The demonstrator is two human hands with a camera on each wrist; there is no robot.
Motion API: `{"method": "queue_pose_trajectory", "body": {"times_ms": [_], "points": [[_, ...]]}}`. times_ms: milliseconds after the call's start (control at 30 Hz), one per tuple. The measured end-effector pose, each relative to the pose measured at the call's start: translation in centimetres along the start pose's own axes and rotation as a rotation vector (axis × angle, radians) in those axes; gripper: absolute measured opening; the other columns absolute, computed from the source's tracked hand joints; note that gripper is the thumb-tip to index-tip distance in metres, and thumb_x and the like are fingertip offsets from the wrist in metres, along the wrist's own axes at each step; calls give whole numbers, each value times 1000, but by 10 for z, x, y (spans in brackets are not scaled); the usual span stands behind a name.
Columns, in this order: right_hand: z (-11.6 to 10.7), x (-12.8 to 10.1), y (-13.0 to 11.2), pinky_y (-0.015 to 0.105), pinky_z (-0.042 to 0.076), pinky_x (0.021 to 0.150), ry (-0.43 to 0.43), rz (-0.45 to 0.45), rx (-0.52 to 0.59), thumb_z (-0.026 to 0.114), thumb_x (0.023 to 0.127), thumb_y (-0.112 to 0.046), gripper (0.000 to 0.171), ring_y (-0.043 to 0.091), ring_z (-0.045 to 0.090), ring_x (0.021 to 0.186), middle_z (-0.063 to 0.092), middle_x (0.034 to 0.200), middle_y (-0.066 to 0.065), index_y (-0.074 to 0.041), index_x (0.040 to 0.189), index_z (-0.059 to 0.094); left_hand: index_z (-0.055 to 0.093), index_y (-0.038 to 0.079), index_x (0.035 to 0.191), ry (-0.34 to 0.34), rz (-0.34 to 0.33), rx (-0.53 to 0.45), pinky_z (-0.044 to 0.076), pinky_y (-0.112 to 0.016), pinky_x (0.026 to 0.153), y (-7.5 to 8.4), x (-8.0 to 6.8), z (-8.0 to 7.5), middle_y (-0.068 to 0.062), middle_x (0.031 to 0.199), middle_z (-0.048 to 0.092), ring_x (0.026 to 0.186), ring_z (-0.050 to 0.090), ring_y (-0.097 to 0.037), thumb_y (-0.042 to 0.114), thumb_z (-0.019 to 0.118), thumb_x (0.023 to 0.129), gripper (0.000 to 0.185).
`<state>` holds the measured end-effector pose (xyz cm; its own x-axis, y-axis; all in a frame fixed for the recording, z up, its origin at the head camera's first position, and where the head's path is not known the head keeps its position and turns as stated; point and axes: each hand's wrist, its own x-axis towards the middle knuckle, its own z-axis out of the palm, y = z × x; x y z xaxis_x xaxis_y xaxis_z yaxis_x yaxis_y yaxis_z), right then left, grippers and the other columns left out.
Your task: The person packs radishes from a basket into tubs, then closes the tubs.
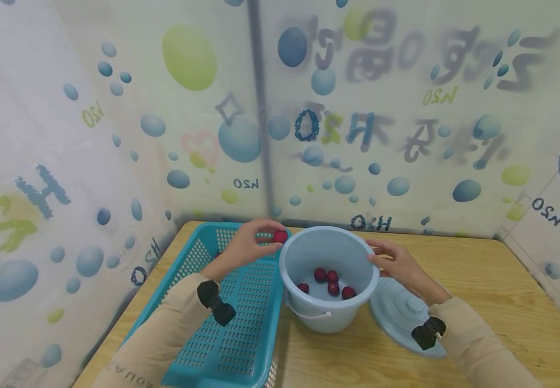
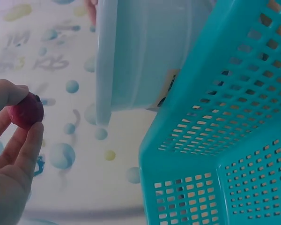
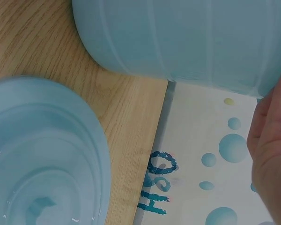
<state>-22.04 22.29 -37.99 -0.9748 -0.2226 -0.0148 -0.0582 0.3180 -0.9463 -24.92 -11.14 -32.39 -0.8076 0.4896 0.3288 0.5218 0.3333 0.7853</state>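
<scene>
In the head view, my left hand (image 1: 249,242) pinches a dark red plum (image 1: 280,236) between thumb and fingers, just left of the bucket's rim. The left wrist view shows the same plum (image 2: 27,111) at the fingertips. A light blue bucket (image 1: 325,318) stands upright with several plums (image 1: 333,289) on its bottom. My right hand (image 1: 398,264) holds the bucket's rim on its right side. Left of the bucket lies a teal plastic basket (image 1: 241,323) with a slotted bottom. Part of a dark red plum (image 1: 218,254) shows in it beside my left wrist; my forearm hides some of the basket.
The bucket's round blue lid (image 1: 401,312) lies on the wooden table (image 1: 493,302), knob up, under my right forearm. A white handle (image 1: 313,315) hangs at the bucket's front. Behind the table stands a wall covering (image 1: 406,134) with printed bubbles.
</scene>
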Motion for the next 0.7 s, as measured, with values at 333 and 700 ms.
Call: {"method": "queue_pose_trajectory", "body": {"times_ms": [333,700], "points": [[-1,0,0,37,51,75,4,14,2,56,87,-26,57,34,52,99,46,113,22,-2,134,33,59,5,108,-96,-18,32,49,-28,80,6,10,20,-3,103,55,94,53,-17,4,65,78,31],[0,-1,-1,37,51,75,5,18,-7,55,87,-27,58,34,52,99,45,114,22,-2,134,32,59,5,105,-170,23,126,48,-23,78,13,24,40,-1,98,57,90,54,-13,9,64,80,26]]}}
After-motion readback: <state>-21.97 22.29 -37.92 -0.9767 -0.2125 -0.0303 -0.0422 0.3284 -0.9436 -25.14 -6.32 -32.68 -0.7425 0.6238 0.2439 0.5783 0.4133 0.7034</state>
